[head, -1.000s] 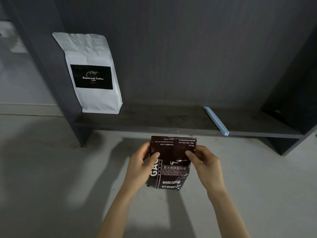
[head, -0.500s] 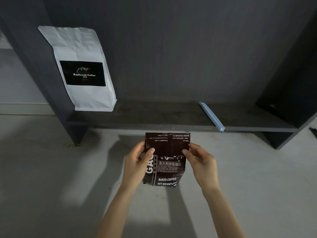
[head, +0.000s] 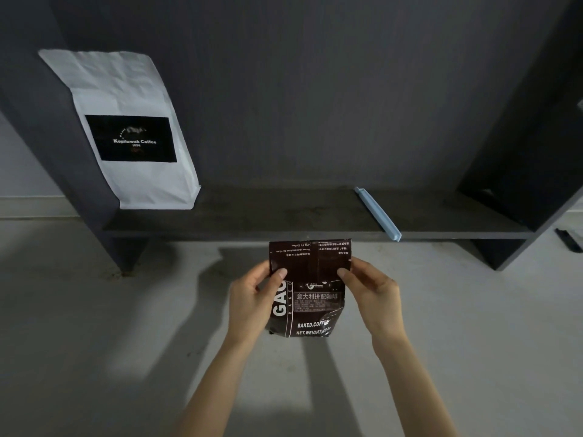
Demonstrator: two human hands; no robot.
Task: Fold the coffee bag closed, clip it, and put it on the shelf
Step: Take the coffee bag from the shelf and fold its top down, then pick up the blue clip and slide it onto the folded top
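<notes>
A dark brown coffee bag (head: 310, 305) with white print is held upright in front of me, above the floor and just below the shelf's front edge. Its top flap is folded down toward me. My left hand (head: 252, 299) grips the bag's left side, thumb pressed on the folded flap. My right hand (head: 372, 291) pinches the flap's right edge. A light blue bag clip (head: 378, 214) lies on the dark shelf (head: 284, 220), to the upper right of the bag, one end at the shelf's front edge.
A white coffee bag (head: 132, 134) with a black label leans against the shelf's left upright. The unit's right upright (head: 520, 184) closes the shelf on the right. Pale floor (head: 94, 326) spreads below. A small dark object (head: 569, 241) lies on the floor at far right.
The view has drifted slightly, so the shelf and white bag sit a bit differently in frame. Both hands keep hold of the brown bag with its flap folded down.
</notes>
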